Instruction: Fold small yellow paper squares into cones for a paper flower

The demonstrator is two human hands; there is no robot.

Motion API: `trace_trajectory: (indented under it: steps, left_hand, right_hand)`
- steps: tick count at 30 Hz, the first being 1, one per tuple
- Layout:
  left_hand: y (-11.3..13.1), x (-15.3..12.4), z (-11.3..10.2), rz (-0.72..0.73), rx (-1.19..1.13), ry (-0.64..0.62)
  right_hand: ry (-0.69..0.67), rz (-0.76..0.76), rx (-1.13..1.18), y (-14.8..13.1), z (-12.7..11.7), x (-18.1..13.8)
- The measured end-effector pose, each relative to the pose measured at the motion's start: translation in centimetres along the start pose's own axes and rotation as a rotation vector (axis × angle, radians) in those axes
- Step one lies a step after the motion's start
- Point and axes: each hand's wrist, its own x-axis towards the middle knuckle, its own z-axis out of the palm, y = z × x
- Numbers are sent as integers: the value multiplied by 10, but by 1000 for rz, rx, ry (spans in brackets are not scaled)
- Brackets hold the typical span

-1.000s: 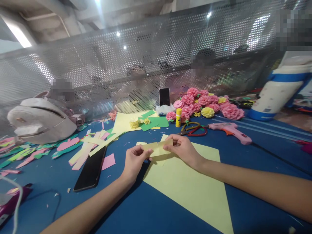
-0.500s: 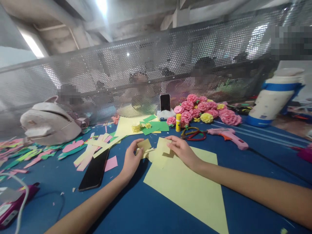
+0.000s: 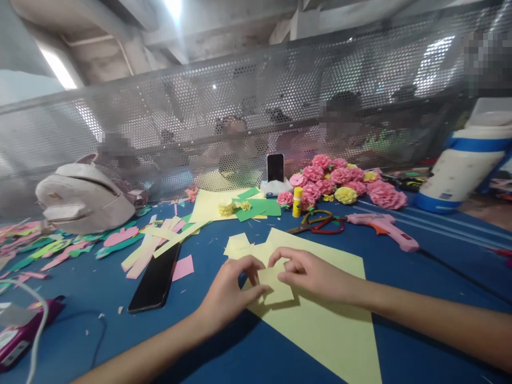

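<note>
A small square of pale yellow paper [image 3: 277, 285] is held between my two hands, above a larger pale yellow sheet [image 3: 324, 330]. My left hand [image 3: 236, 285] pinches its left edge between thumb and fingers. At the top right, the fingers of my right hand [image 3: 310, 272] are closed on the same square. More small yellow paper pieces [image 3: 239, 244] lie on the blue table just beyond my left hand, overlapping the big sheet's far corner.
Scissors [image 3: 322, 223], a glue stick [image 3: 297, 202] and a pink glue gun [image 3: 386, 228] lie beyond my right hand, before pink and yellow paper flowers [image 3: 340, 178]. Left are a black phone [image 3: 154, 282], paper strips [image 3: 154, 242] and a backpack [image 3: 86, 197]. A bottle [image 3: 460, 165] stands right.
Both hands have come nearer and closer together, now over the big sheet with one square between them. The piece in my left hand has been put down on the table behind.
</note>
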Motion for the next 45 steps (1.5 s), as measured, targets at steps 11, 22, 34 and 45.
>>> trace_trajectory:
  steps: [11,22,34,45]
  left_hand:
    - [-17,7,8,143,287,-127]
    - [-21,-11,1,683,507,-115]
    - [-41,-18,20,722,446,100]
    - [-25,-9,7,658,524,-34]
  right_hand:
    - [46,-166,-409,17,3,1]
    - [37,-801,-840,39,-8,-8]
    - [-77,-755,-814,36,-16,-7]
    - [-41,-763,-789,38,-14,-7]
